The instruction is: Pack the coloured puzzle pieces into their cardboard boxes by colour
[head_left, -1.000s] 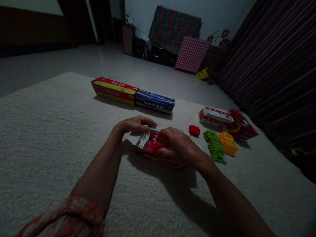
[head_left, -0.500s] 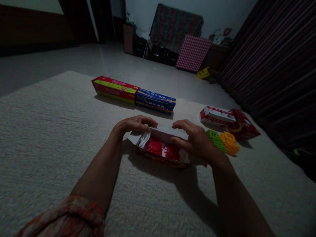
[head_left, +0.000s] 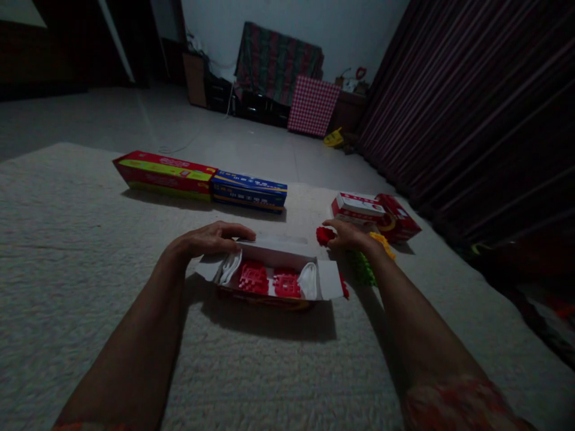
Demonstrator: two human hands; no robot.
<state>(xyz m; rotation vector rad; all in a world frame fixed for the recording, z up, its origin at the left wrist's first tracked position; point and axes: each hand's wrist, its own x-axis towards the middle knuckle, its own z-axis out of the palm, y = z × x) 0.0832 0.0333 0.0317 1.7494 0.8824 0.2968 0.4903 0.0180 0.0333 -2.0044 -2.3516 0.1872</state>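
An open cardboard box (head_left: 278,302) stands in front of me, its white inner flaps folded out. Inside lie two red plastic toothed blocks (head_left: 254,278), with folded white cloth-like pieces (head_left: 308,280) at both ends. My left hand (head_left: 215,238) grips the box's back left edge, fingers over the raised flap. To the right of the box, my right hand (head_left: 345,235) is closed on a red plastic piece (head_left: 324,236). Below that hand are a green plastic block (head_left: 362,269) and a yellow plastic block (head_left: 384,242), both partly hidden by my forearm. Some red shows past the right flap.
A long red-and-yellow box (head_left: 168,173) and a blue box (head_left: 249,191) lie end to end farther off. At the right are a white-and-red box (head_left: 357,206) and a red box (head_left: 399,218). All rest on a pale quilted mat (head_left: 251,371).
My right hand has left the box's flap and moved right, where it now holds a red plastic piece. My left hand stays at the box's edge. The view has turned right.
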